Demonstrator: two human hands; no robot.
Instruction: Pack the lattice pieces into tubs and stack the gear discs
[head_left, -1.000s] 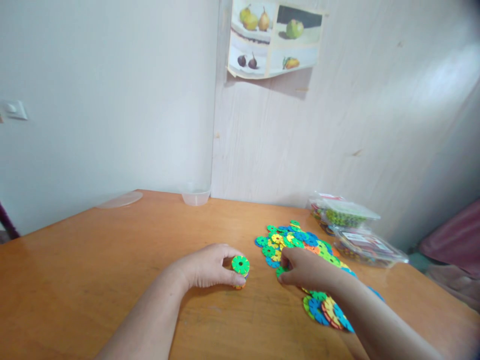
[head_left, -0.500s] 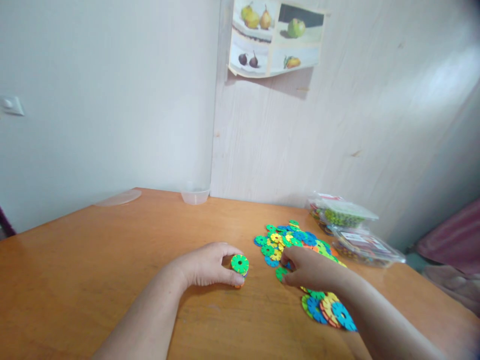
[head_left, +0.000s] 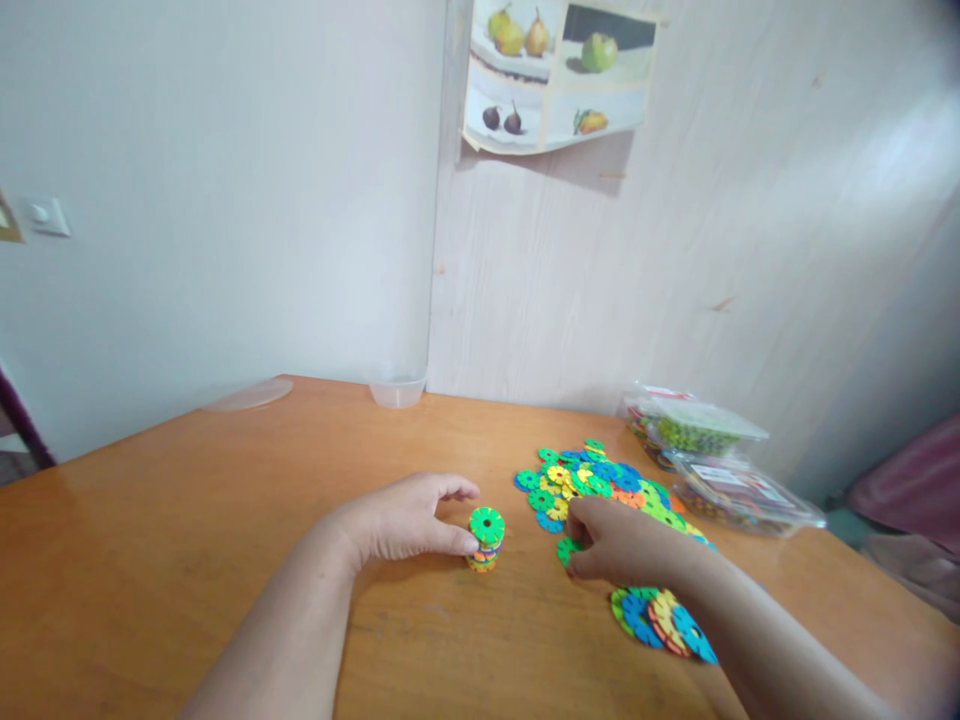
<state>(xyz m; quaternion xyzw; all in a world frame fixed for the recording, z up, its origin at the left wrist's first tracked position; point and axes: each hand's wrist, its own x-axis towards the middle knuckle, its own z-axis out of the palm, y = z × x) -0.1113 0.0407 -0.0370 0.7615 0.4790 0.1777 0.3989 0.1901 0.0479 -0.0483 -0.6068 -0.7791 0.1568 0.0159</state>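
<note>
A small upright stack of notched plastic discs (head_left: 486, 540), with a green one on top, stands on the table. My left hand (head_left: 412, 520) is beside it on the left, fingers spread apart, with the thumb tip at the stack's side. On the right, my right hand (head_left: 619, 540) is bent with thumb and forefinger around the edge of a green notched disc (head_left: 566, 550) at the table surface. Behind that hand lies a loose pile of green, blue, yellow and orange discs (head_left: 555, 480). My right hand and forearm hide part of the pile.
Overlapping larger notched discs (head_left: 645, 618) lie by my right forearm. Clear plastic boxes (head_left: 750, 495) with coloured contents stand at the back right. A clear tub (head_left: 397, 390) and a flat translucent lid (head_left: 251, 396) sit at the table's back edge by the wall.
My left fingers have opened away from the disc stack, leaving it standing. My right hand stays at the green disc. The view has shifted slightly left.
</note>
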